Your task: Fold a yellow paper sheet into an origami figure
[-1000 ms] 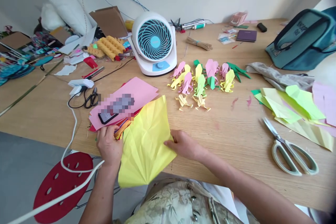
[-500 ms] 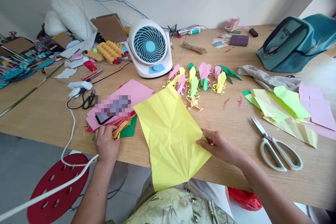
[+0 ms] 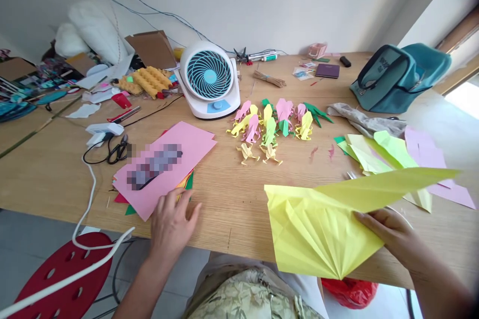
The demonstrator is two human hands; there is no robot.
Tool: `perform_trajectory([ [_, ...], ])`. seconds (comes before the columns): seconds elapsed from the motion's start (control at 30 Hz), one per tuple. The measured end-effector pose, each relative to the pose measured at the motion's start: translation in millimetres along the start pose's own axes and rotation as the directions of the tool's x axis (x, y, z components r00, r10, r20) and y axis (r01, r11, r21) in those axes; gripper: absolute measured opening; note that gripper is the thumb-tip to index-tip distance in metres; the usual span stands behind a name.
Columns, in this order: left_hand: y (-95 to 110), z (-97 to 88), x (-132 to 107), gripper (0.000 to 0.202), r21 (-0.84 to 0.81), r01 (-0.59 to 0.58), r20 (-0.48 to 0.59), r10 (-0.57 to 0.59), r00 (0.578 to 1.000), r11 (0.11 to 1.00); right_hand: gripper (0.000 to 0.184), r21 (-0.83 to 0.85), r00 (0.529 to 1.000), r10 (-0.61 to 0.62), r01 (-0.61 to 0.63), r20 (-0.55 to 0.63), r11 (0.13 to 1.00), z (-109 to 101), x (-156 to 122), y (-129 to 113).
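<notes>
My right hand [image 3: 391,233] grips a large creased yellow paper sheet [image 3: 322,224] at its right side, lifted and partly folded over above the wooden table [image 3: 232,199] near its front edge. The scissors lie mostly hidden behind that sheet. My left hand [image 3: 172,222] rests open with fingers spread at the front edge, its fingertips touching the stack of coloured paper topped by a pink sheet [image 3: 168,167] with a phone on it. Several small folded paper figures [image 3: 271,124] in pink, yellow and green lie in the middle of the table.
A white desk fan [image 3: 209,79] stands behind the figures. Folded green, yellow and pink sheets [image 3: 389,154] lie at right, with a grey cloth [image 3: 364,119] and teal bag [image 3: 396,77] behind. A white cable [image 3: 88,179] hangs over the left edge above a red stool [image 3: 60,279].
My right hand has carried the yellow sheet from beside the paper stack to the right and lifted it. My left hand left the stack's corner and spread open on its front edge.
</notes>
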State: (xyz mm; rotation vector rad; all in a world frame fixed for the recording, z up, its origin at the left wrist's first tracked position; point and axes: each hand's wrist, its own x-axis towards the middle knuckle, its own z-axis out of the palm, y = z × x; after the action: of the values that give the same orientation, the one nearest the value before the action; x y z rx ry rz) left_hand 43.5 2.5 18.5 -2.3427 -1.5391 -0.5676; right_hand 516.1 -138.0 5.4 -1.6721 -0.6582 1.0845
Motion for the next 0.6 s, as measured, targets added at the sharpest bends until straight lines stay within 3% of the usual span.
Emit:
perform_trajectory([
  [0.1,15.5,14.2,21.1,0.031,-0.28,-0.102,0.079,0.129,0.989,0.954,0.029,0.048,0.984,0.128,-0.135,0.128,0.99,1.6,-3.7,-4.2],
  [0.23,8.4,55.5,50.4,0.043,-0.423,-0.066,0.166,0.149,0.975,0.904,0.037,0.181,0.979,0.198,-0.204,0.055,0.962,-2.9,-4.2,-8.0],
  [0.37,-4.9,82.2,59.1,0.046,-0.407,-0.039,0.201,0.131,0.971,0.913,0.032,0.311,0.975,0.217,-0.189,-0.057,0.931,-11.6,1.1,-7.0],
  [0.6,-26.7,83.2,57.3,0.048,-0.339,0.005,0.179,0.059,0.982,0.941,0.029,0.396,0.978,0.16,-0.094,-0.137,0.914,7.9,1.9,-8.2],
])
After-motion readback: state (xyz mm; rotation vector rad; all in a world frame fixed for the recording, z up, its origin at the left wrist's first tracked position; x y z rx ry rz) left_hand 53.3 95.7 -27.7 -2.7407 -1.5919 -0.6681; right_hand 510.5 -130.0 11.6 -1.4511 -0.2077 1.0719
